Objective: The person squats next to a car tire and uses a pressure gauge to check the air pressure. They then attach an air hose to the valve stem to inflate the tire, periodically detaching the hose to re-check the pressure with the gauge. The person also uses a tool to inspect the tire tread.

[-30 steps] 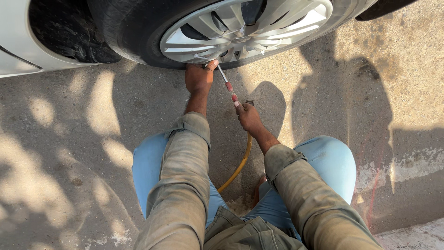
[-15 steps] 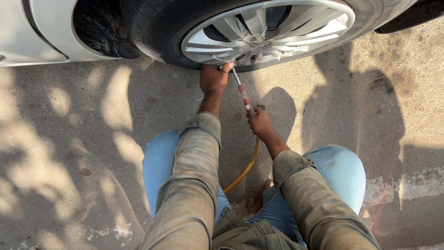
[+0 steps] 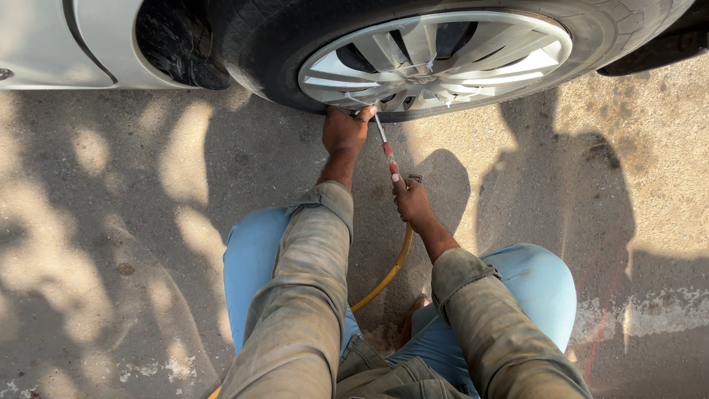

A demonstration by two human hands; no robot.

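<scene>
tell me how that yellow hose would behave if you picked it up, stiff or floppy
Probably floppy: the hose lies in a loose curve between the knees. It likely drags rather than lifts free, since it runs up to the tool that the right hand holds. Being round, it may roll a little on the pavement.

Your red-and-silver air chuck wand [image 3: 387, 151] slants from wheel rim [image 3: 436, 59] toward you; yellow hose [image 3: 390, 275] curves back between your knees.

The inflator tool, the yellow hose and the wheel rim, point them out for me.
inflator tool [image 3: 386, 150], head view, on its red mid-section.
yellow hose [image 3: 399, 260], head view, on the curve below the right hand.
wheel rim [image 3: 509, 66], head view, on a silver spoke.
</scene>
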